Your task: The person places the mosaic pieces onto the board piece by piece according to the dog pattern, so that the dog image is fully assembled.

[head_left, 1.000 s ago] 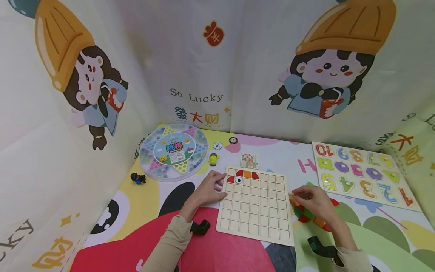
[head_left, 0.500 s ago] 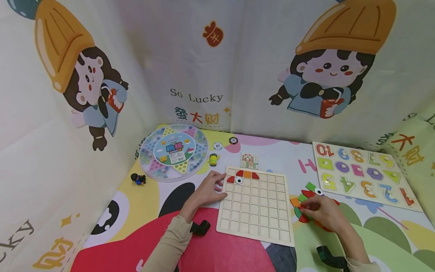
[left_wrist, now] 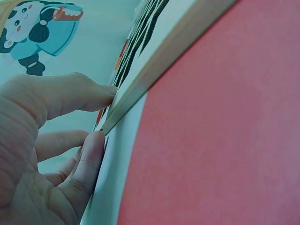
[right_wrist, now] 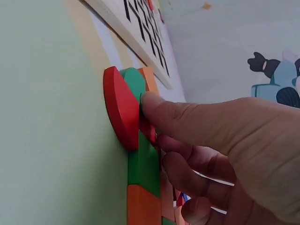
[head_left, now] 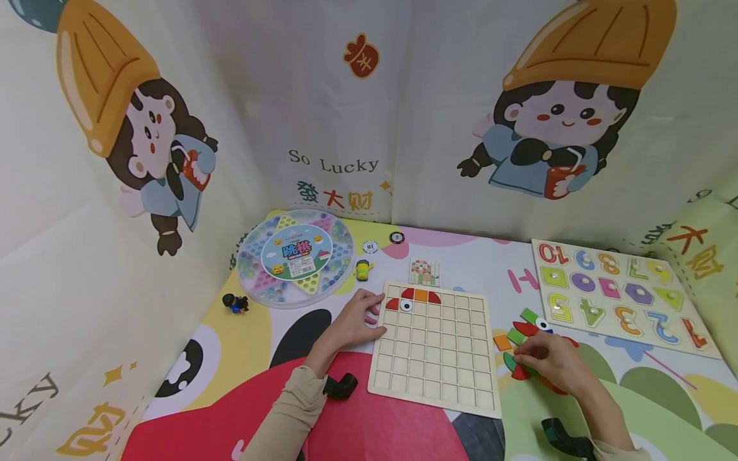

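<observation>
**A:** Head view first. Your left hand (head_left: 354, 318) lies with fingers nearly straight against the left edge of the board (head_left: 434, 349), near its far left corner, gripping nothing. Your right hand (head_left: 548, 362) sits on the pile of pieces (head_left: 521, 337) on the mat (head_left: 369, 422), just off the board's right edge, fingers bent down over them. The far row of the board holds a few pieces (head_left: 420, 296); the other cells are bare.

**B:** What's the risk there?

**A:** The pile is loose and overlapping. Drag one piece out and you could scatter the rest toward the number puzzle (head_left: 619, 294), or nudge the board.

**B:** Left wrist?

**A:** Your thumb (left_wrist: 89, 164) and a fingertip (left_wrist: 91, 96) touch the board's edge (left_wrist: 154, 70); the hand braces it without wrapping round it. Press harder at that corner and I think the board could tip, shaking the seated pieces loose.

**B:** Right wrist?

**A:** One fingertip (right_wrist: 154, 105) presses on a green piece (right_wrist: 136, 84) lying against a red rounded piece (right_wrist: 119, 108), with green and orange pieces stacked nearer. I can't tell whether you've pinched anything; the other fingers curl loosely. With that shallow contact, a lift now may slip, or carry two pieces at once.
</observation>
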